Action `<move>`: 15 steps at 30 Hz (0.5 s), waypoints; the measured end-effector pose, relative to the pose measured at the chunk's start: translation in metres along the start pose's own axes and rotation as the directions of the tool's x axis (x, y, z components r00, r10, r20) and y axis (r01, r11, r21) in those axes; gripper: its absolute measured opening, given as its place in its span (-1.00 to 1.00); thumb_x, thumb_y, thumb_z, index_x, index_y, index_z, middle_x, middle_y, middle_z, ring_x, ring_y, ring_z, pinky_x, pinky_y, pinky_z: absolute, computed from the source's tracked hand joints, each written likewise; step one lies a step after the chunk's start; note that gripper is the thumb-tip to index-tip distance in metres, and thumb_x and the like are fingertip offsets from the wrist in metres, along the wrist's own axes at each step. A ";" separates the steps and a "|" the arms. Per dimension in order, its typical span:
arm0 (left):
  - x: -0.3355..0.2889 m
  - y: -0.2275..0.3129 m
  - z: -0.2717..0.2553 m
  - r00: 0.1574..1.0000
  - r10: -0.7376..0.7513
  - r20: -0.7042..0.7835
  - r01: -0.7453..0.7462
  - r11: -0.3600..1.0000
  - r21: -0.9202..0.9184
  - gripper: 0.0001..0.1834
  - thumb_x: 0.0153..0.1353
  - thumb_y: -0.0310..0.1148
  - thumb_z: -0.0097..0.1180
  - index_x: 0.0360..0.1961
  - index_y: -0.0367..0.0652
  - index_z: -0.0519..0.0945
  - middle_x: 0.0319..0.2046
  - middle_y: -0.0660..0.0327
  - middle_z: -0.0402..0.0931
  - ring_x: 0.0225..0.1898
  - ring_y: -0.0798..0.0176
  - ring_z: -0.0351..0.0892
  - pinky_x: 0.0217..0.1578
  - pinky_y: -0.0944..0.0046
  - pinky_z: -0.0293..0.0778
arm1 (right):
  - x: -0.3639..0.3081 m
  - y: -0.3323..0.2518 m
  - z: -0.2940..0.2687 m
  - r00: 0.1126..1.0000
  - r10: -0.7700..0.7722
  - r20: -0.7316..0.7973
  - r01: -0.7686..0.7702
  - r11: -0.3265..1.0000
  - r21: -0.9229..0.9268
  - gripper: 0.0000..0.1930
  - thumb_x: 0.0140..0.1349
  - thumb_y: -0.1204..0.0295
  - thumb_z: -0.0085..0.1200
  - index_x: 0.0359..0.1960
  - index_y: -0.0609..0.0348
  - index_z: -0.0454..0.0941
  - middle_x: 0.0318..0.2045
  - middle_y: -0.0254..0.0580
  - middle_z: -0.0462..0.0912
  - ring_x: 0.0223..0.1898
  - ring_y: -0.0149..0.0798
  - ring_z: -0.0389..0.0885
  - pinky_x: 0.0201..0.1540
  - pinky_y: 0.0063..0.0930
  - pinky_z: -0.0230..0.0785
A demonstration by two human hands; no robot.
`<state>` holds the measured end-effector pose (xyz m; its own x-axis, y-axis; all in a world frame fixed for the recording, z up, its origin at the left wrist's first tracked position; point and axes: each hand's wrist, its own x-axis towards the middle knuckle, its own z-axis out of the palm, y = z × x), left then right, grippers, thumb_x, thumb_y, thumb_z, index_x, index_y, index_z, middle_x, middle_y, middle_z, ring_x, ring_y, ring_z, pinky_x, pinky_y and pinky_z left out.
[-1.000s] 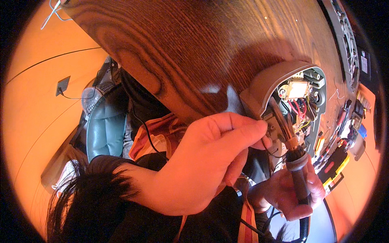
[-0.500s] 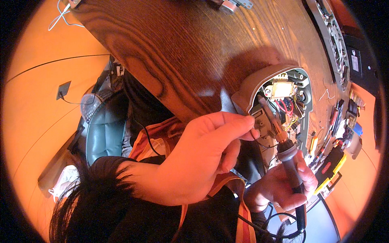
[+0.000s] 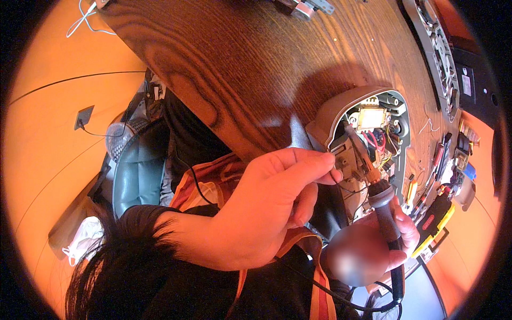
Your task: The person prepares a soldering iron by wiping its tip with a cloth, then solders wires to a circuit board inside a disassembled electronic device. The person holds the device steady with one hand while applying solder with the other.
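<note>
My left hand [image 3: 277,192] is pinched closed at the near edge of an opened grey plastic housing [image 3: 333,109], with a thin dark wire [image 3: 349,188] between thumb and forefinger. The wire curves off toward the soldering iron. My right hand [image 3: 402,229], partly blurred, wraps round the dark handle of the soldering iron [image 3: 385,213]. Its metal shaft points up and left into the housing. There, a pale square component [image 3: 372,118] and red wires [image 3: 377,140] show. I cannot tell whether the tip touches anything.
The housing stands on a dark wooden table [image 3: 224,58]. Right of it lie screwdrivers [image 3: 438,152] and a black and yellow tool case [image 3: 434,221]. A long grey part [image 3: 437,53] is at the far right edge. A green chair [image 3: 138,176] stands at the left. The iron's black cord [image 3: 368,308] loops below.
The soldering iron has shifted slightly to the right, with its tip still inside the housing. My left hand keeps its pinch on the wire in nearly the same place.
</note>
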<state>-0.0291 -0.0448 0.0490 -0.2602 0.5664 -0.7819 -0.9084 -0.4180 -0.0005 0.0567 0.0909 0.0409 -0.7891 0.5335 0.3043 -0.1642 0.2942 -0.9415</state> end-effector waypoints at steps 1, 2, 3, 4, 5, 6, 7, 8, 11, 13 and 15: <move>0.000 0.000 0.000 1.000 -0.005 -0.005 0.005 1.000 -0.002 -0.77 0.24 -0.24 -0.04 -0.45 -0.15 0.48 -0.84 0.42 0.14 -0.81 0.53 0.01 -0.70 0.47 -0.05 | -0.001 -0.001 0.000 1.000 0.019 -0.011 -0.019 1.000 -0.008 -0.42 0.17 -0.13 -0.08 -0.14 0.21 0.45 -0.57 0.00 0.45 -0.56 -0.34 0.35 -0.52 -0.48 0.14; 0.000 0.000 0.000 1.000 -0.008 -0.008 0.008 1.000 -0.005 -0.77 0.24 -0.24 -0.04 -0.45 -0.15 0.48 -0.84 0.42 0.14 -0.81 0.53 0.01 -0.70 0.47 -0.05 | 0.000 -0.003 -0.001 0.997 0.068 -0.027 -0.068 0.997 0.021 -0.43 0.18 -0.12 -0.09 -0.14 0.21 0.44 -0.57 0.00 0.45 -0.55 -0.34 0.35 -0.51 -0.49 0.14; 0.001 0.000 0.000 1.000 -0.007 -0.006 0.007 1.000 -0.007 -0.77 0.24 -0.24 -0.04 -0.45 -0.15 0.48 -0.84 0.42 0.14 -0.81 0.53 0.01 -0.70 0.47 -0.04 | 0.000 -0.005 -0.002 0.998 0.069 0.004 -0.068 0.996 -0.058 -0.43 0.18 -0.12 -0.09 -0.14 0.21 0.44 -0.57 0.00 0.45 -0.55 -0.34 0.35 -0.51 -0.49 0.14; 0.001 0.000 0.000 1.000 -0.007 -0.007 0.007 1.000 -0.006 -0.77 0.24 -0.24 -0.04 -0.45 -0.15 0.48 -0.84 0.42 0.14 -0.81 0.53 0.01 -0.70 0.47 -0.05 | 0.000 -0.007 -0.004 0.995 0.101 0.029 -0.097 0.990 -0.101 -0.43 0.18 -0.12 -0.09 -0.14 0.21 0.44 -0.57 -0.01 0.45 -0.56 -0.34 0.35 -0.51 -0.49 0.13; 0.001 0.000 0.000 1.000 -0.005 -0.003 0.005 1.000 -0.005 -0.77 0.24 -0.24 -0.04 -0.45 -0.16 0.48 -0.84 0.42 0.14 -0.81 0.53 0.01 -0.70 0.47 -0.05 | 0.001 -0.008 -0.005 0.994 0.100 0.053 -0.094 0.989 -0.112 -0.44 0.18 -0.11 -0.09 -0.14 0.21 0.44 -0.58 -0.03 0.44 -0.57 -0.34 0.34 -0.52 -0.49 0.12; 0.000 0.000 0.000 1.000 -0.003 0.003 0.003 1.000 -0.006 -0.78 0.24 -0.25 -0.04 -0.45 -0.16 0.48 -0.84 0.41 0.14 -0.81 0.53 0.01 -0.70 0.48 -0.05 | 0.002 -0.008 -0.007 0.992 0.100 0.078 -0.090 0.988 -0.122 -0.44 0.19 -0.11 -0.09 -0.14 0.21 0.44 -0.59 -0.05 0.44 -0.58 -0.35 0.33 -0.53 -0.49 0.10; 0.000 0.000 0.000 1.000 -0.005 0.008 0.005 1.000 -0.004 -0.78 0.24 -0.25 -0.04 -0.45 -0.16 0.48 -0.84 0.41 0.14 -0.81 0.53 0.01 -0.70 0.48 -0.05 | 0.002 -0.006 -0.007 0.993 0.065 0.102 -0.055 0.994 -0.098 -0.44 0.18 -0.11 -0.09 -0.14 0.21 0.44 -0.60 -0.07 0.43 -0.59 -0.35 0.31 -0.55 -0.49 0.07; 0.000 0.000 0.000 1.000 -0.007 0.015 0.007 1.000 -0.003 -0.78 0.24 -0.25 -0.03 -0.45 -0.16 0.48 -0.84 0.41 0.14 -0.81 0.53 0.01 -0.70 0.48 -0.05 | 0.002 -0.004 -0.008 0.993 0.040 0.113 -0.030 0.996 -0.082 -0.44 0.18 -0.11 -0.08 -0.14 0.21 0.44 -0.61 -0.09 0.42 -0.60 -0.36 0.30 -0.56 -0.49 0.05; 0.000 0.001 0.000 1.000 -0.017 0.011 0.018 1.000 -0.001 -0.77 0.24 -0.24 -0.03 -0.44 -0.16 0.47 -0.84 0.41 0.14 -0.81 0.52 0.01 -0.70 0.47 -0.05 | 0.002 0.000 -0.009 0.991 -0.012 0.135 0.011 1.000 0.011 -0.46 0.18 -0.07 -0.08 -0.15 0.23 0.43 -0.61 -0.14 0.41 -0.59 -0.37 0.28 -0.55 -0.47 0.01; 0.000 0.001 0.000 1.000 -0.017 0.002 0.017 1.000 -0.001 -0.77 0.24 -0.23 -0.03 -0.45 -0.16 0.47 -0.84 0.41 0.13 -0.81 0.52 0.01 -0.70 0.47 -0.05 | 0.003 0.000 -0.009 0.987 -0.025 0.159 0.026 1.000 -0.003 -0.54 0.18 0.05 -0.07 -0.18 0.27 0.42 -0.54 -0.11 0.43 -0.51 -0.34 0.33 -0.43 -0.45 0.09; 0.001 0.000 0.001 1.000 -0.015 -0.009 0.015 1.000 -0.002 -0.77 0.24 -0.23 -0.03 -0.45 -0.15 0.47 -0.84 0.41 0.13 -0.81 0.52 0.01 -0.70 0.47 -0.05 | 0.004 -0.002 -0.010 0.980 -0.033 0.195 0.025 0.999 0.043 -0.65 0.18 0.22 -0.05 -0.22 0.32 0.40 -0.43 -0.05 0.46 -0.39 -0.30 0.41 -0.27 -0.42 0.22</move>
<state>-0.0300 -0.0436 0.0488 -0.2439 0.5662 -0.7874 -0.9115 -0.4110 -0.0132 0.0600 0.1005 0.0450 -0.8838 0.3583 0.3009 -0.2092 0.2726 -0.9391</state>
